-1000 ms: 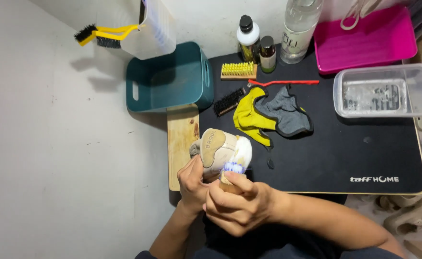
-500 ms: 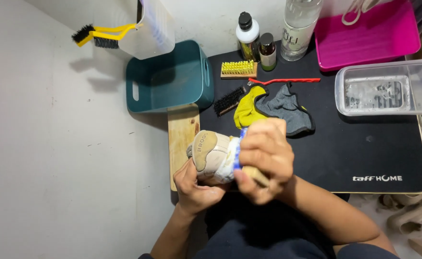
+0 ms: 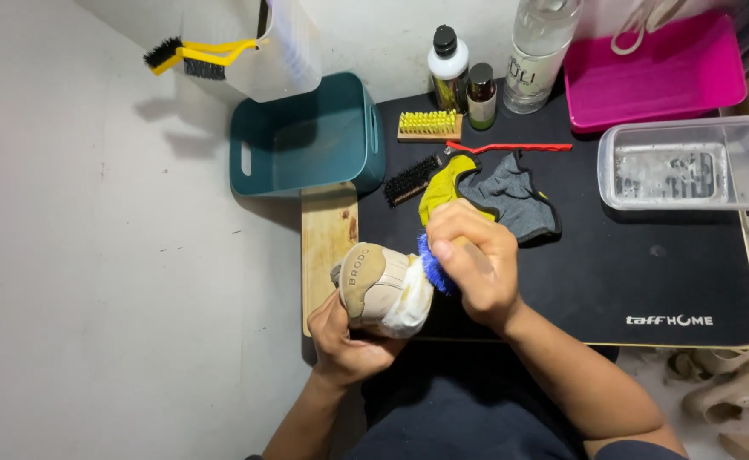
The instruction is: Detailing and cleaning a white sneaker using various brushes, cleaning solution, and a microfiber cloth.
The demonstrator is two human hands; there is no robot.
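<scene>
Shoe [image 3: 385, 291], tan and soapy, sits at the surface's [image 3: 562, 281] near left edge. Left hand [image 3: 349, 341] cups it from below to steady it; right hand [image 3: 475, 266] grips a blue brush [image 3: 432, 266] against it.

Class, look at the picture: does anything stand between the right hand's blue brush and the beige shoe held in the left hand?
Nothing visible does. The blue brush in the right hand lies directly against the foamy side of the shoe, which the left hand holds from below.

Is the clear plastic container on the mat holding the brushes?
No, the clear plastic container holds no brushes; the yellow-bristled brush and black brush lie on the black mat.
</scene>
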